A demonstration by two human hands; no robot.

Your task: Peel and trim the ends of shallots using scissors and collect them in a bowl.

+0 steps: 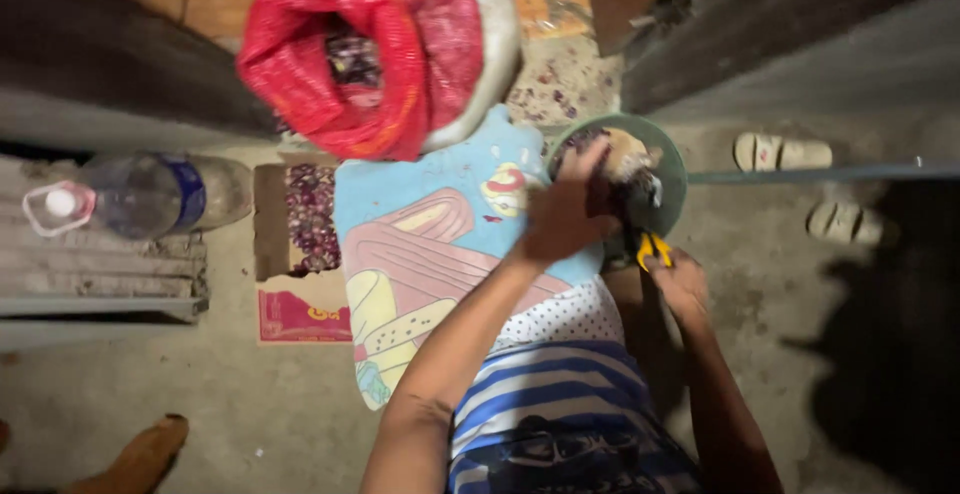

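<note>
Left hand [563, 216], centre-right of frame, reaches over a round green bowl [672, 159] and closes its fingers on a pale, brownish lump [622, 154] resting in it; what the lump is, cannot tell. Right hand [681, 284], just below the bowl, is clenched around yellow-handled scissors [654, 248], the handles poking up toward the bowl's near rim. Blade ends hidden in shadow.

Bowl sits on concrete floor [780, 284], touching the right edge of a blue printed cloth [430, 244] spread in mid-frame. Above the cloth, upper centre, a red mesh sack [345, 54] lies open with dark purplish pieces inside. Left of the cloth, an open cardboard box [300, 254] holds more purplish scraps. Further left, a clear plastic bottle [150, 194] lies on its side. Two pale sandals [810, 184] stand at right, well apart from the bowl.
</note>
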